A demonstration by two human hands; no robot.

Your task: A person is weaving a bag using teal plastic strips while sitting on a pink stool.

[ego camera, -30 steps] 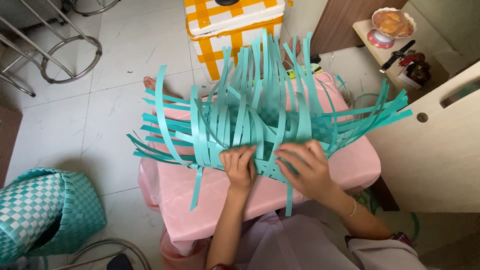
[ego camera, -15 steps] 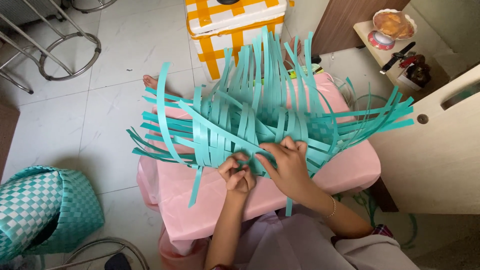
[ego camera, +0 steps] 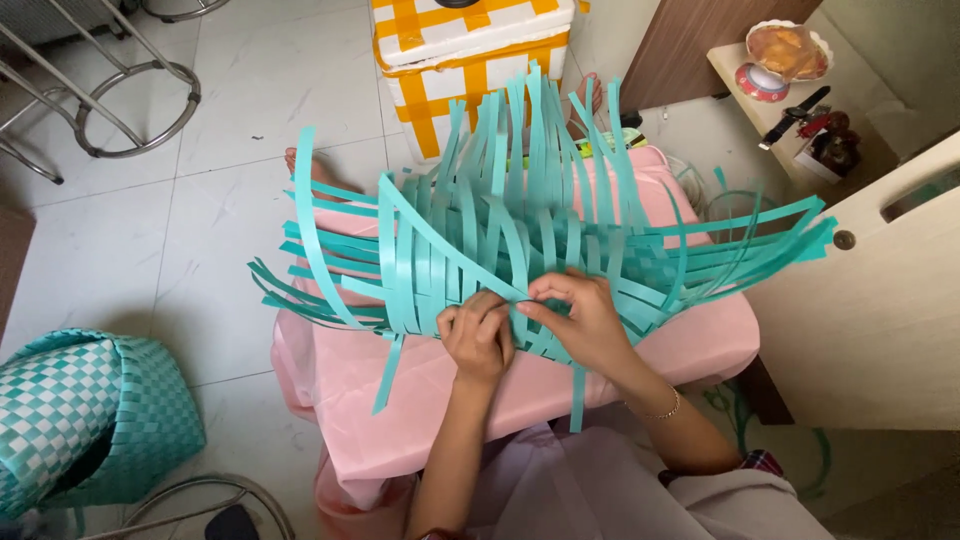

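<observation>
Looking like a home room doubling as a craft corner: tiled floor (ego camera: 230, 140), wooden door (ego camera: 690, 50), finished woven basket (ego camera: 85, 420) sitting nearby, pink-covered surface (ego camera: 480, 385).

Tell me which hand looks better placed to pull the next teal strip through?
Probably the right hand: its fingertips pinch a flat teal plastic strip at the weave's near edge, while the left hand just presses the woven mat down.

Flat teal strips (ego camera: 470, 250) under the fingertips – smooth plastic with a slight gloss. Beneath them, a pink cloth cover (ego camera: 690, 345), matt and softly creased. Left of the fingers, a woven basket (ego camera: 90, 420) of teal and white plastic bands – glossy. Beyond them, a matt foam box (ego camera: 470, 55) bound in shiny yellow tape.
</observation>
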